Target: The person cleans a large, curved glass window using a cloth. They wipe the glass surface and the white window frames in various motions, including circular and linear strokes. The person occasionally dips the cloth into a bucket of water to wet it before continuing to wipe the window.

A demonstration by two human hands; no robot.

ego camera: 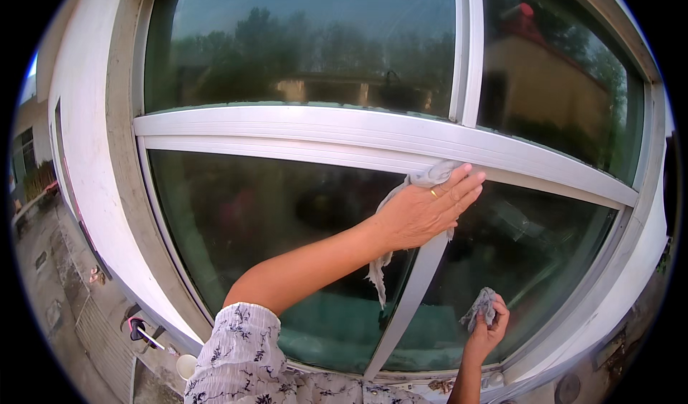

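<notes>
My left hand [424, 210], with a ring on one finger, presses a damp-looking grey cloth [435, 174] against the white metal window frame [322, 135], where the upright bar meets the crossbar. The cloth's frayed end hangs below the wrist over the lower left glass pane [242, 216]. Lower at the right, my right hand [492, 326] holds a crumpled grey rag [480, 308] in front of the lower right pane [537, 253]. Whether this rag touches the glass, I cannot tell. The panes reflect trees and a building.
A white wall [80, 135] surrounds the window. Small items lie on the sill near a glass jar-like object [495, 379]. On the paved ground at lower left are a pale bowl-like container [186, 367] and a dark object with a white handle [150, 338].
</notes>
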